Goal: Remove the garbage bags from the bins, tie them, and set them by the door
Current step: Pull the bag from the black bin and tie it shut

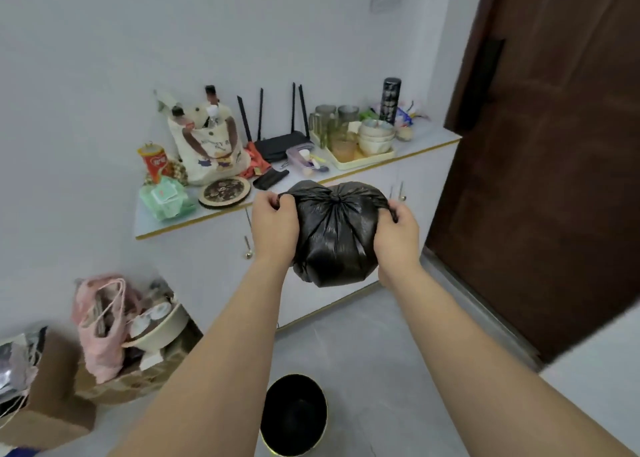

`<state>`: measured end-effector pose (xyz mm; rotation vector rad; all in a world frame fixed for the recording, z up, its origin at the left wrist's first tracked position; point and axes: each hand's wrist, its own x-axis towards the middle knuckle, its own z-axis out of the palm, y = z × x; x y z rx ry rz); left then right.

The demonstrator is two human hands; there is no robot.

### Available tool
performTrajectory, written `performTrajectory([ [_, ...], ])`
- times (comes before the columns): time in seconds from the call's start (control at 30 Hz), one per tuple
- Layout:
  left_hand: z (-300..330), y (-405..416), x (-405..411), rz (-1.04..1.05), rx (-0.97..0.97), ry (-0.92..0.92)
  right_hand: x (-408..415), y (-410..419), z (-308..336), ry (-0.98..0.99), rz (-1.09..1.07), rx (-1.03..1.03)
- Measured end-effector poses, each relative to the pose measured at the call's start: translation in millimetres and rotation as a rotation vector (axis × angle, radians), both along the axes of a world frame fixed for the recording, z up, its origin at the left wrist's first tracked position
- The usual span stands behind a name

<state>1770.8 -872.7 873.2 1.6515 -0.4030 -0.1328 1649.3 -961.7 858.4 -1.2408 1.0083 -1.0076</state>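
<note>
A black garbage bag (334, 238), bulging and gathered into a knot at its top, hangs in the air in front of a low white cabinet. My left hand (273, 228) pinches one end of the bag's plastic on the left. My right hand (398, 238) pinches the other end on the right, and the two ends are drawn apart. Below on the floor stands a small round bin (294, 418) with a dark inside and a pale rim. The brown door (554, 165) is shut at the right.
The white cabinet top (166, 222) holds a tote bag, a router, a tray of bowls and glasses, a red can and wipes. Cardboard boxes (55, 397) with a pink bag and a bowl sit on the floor at the left. Grey floor lies between bin and door.
</note>
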Motion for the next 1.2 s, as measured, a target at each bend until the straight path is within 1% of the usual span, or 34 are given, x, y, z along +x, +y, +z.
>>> performTrajectory([
  [0.1,-3.2,-48.3,-31.2,-0.137,0.015,-0.031,-43.6,-27.2,-3.1,0.015,-0.157,0.0],
  [0.17,-8.6,-82.2,-64.3,-0.246,0.019,-0.021,-84.6,-46.5,-6.2,0.032,-0.266,-0.014],
  [0.4,-17.9,-180.3,-223.3,-0.574,0.064,-0.027,-258.4,-102.3,-11.8,0.047,-0.602,-0.02],
  [0.5,-17.2,-209.8,-292.9,-0.677,0.074,-0.055,-326.5,-118.8,-15.6,0.031,-0.695,-0.029],
  [0.67,-21.0,-246.5,-381.2,-0.766,0.109,-0.055,-412.6,-135.8,-24.8,0.007,-0.776,-0.034],
  [0.8,-28.8,-273.4,-429.3,-0.844,0.161,-0.026,-459.9,-158.0,-32.1,-0.03,-0.826,-0.002],
  [0.93,-39.2,-311.1,-458.2,-0.889,0.183,0.008,-487.2,-191.5,-45.5,-0.04,-0.872,0.05],
  [1.2,-68.9,-396.4,-507.4,-0.998,0.227,0.072,-532.8,-257.1,-77.6,0.022,-0.976,0.128],
])
